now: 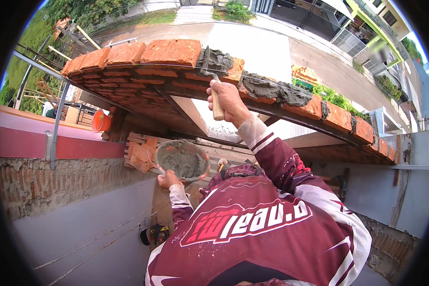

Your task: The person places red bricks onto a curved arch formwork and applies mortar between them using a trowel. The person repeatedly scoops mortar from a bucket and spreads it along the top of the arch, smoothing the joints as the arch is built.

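My right hand point(228, 101) is closed around the wooden handle of a trowel point(218, 108). The trowel's blade stands edge-up against grey mortar point(219, 62) at the end of a row of laid bricks point(170, 51) on top of the wall. More wet mortar point(271, 89) lies in lumps along the wall to the right of this hand. Lower down, my left hand point(169, 179) grips the near left edge of a round bucket point(207, 167), by its rim or wire handle. Grey mortar point(181, 158) fills much of the bucket.
A taut string line point(176, 66) runs along the brick course. Loose bricks point(142, 155) lie on planks left of the bucket. An orange bucket point(101, 121) hangs at the left. Below the wall is a framed opening point(190, 112); a street point(252, 40) lies beyond.
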Tool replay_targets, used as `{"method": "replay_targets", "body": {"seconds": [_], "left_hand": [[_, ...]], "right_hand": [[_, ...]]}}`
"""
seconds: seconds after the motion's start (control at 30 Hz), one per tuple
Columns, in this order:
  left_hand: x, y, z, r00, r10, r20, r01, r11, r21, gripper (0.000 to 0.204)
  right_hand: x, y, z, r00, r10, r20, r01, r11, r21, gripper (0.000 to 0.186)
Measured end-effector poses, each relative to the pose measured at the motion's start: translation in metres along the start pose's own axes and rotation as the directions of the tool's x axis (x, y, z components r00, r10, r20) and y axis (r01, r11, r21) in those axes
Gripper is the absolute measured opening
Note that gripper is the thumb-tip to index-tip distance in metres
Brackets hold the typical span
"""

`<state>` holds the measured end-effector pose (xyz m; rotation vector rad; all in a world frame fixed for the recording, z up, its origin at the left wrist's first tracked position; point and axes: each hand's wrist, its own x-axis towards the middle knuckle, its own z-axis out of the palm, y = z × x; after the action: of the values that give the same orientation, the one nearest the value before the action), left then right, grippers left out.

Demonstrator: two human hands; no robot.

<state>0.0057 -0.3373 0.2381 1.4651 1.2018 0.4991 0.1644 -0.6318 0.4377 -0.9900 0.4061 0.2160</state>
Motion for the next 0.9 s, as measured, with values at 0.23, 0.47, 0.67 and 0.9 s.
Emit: {"method": "replay_targets", "body": {"seconds": [0.23, 0.47, 0.67, 0.9], "left_hand": [[0.002, 0.009, -0.002, 0.998, -0.062, 0.029, 0.065, 0.989, -0.13, 0.032], [0.019, -0.005, 0.016, 0.996, -0.042, 0.084, 0.043, 0.999, -0.014, 0.031], [0.019, -0.005, 0.021, 0.986, -0.097, 0.136, 0.095, 0.995, 0.019, 0.027], [0.029, -0.026, 0.024, 0.983, -0.105, 0.153, 0.108, 0.994, -0.012, 0.029]], "right_hand": [[-0.017, -0.009, -0.012, 0.995, -0.086, 0.052, 0.091, 0.992, -0.089, 0.026], [-0.078, -0.029, -0.05, 0.986, -0.147, -0.083, 0.092, 0.881, -0.465, 0.032], [-0.093, -0.053, -0.054, 0.966, -0.21, -0.152, 0.037, 0.691, -0.722, 0.037], [-0.07, -0.071, -0.038, 0.981, -0.185, -0.061, 0.045, 0.517, -0.855, 0.029]]}}
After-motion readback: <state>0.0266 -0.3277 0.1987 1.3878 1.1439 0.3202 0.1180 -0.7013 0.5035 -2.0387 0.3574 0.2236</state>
